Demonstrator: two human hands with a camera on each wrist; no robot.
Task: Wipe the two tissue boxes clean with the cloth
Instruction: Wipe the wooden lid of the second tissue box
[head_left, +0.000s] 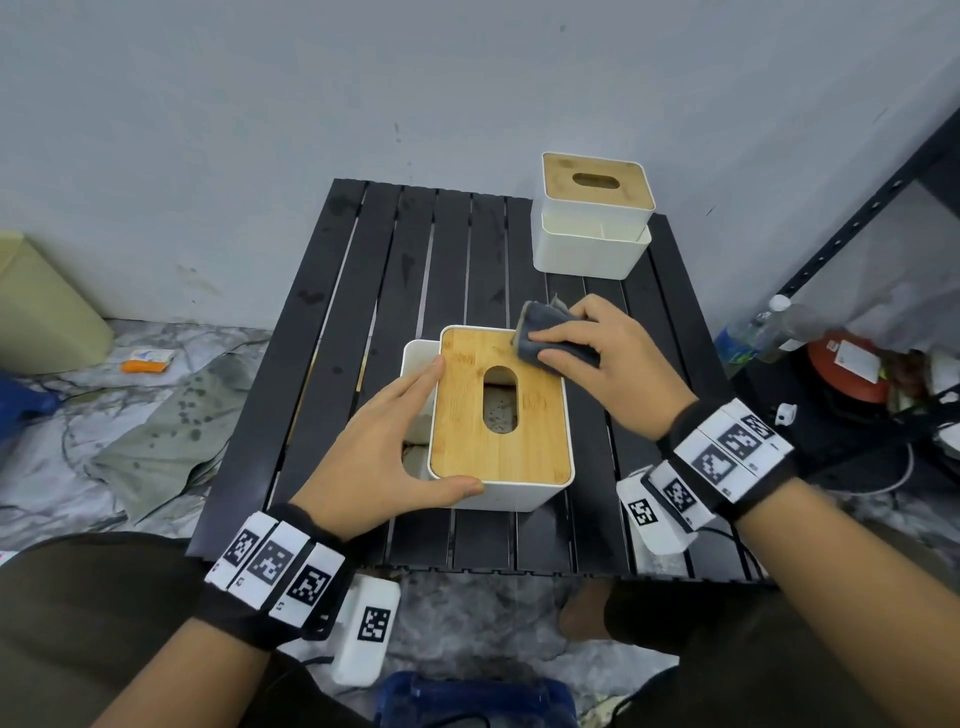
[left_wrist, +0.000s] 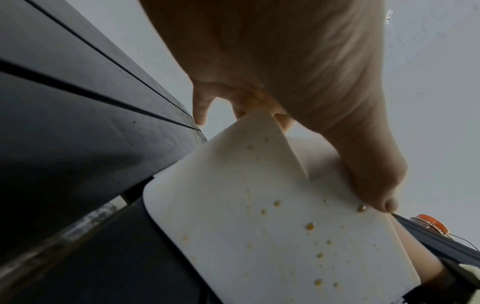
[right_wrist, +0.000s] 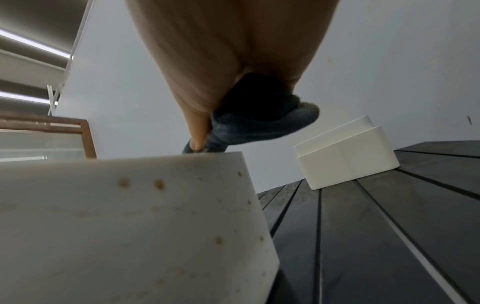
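Observation:
The near tissue box (head_left: 498, 415), white with a bamboo lid and an oval slot, stands mid-table. My left hand (head_left: 384, 447) holds its front left corner, fingers along the lid's left edge and thumb on the front wall. In the left wrist view the thumb (left_wrist: 376, 181) presses on the box wall (left_wrist: 259, 226), which carries brownish spots. My right hand (head_left: 597, 358) grips a folded grey cloth (head_left: 540, 325) and presses it on the lid's far right corner. The right wrist view shows the cloth (right_wrist: 259, 123) above the spotted box side (right_wrist: 130, 226). The far tissue box (head_left: 592, 218) stands untouched at the back right.
The black slatted table (head_left: 363, 291) stands against a grey wall. A black shelf rack (head_left: 857, 234) with a plastic bottle (head_left: 753, 332) and a red object (head_left: 841, 369) is at the right. A beige bin (head_left: 41, 306) and a crumpled rag (head_left: 166, 431) lie on the floor at the left.

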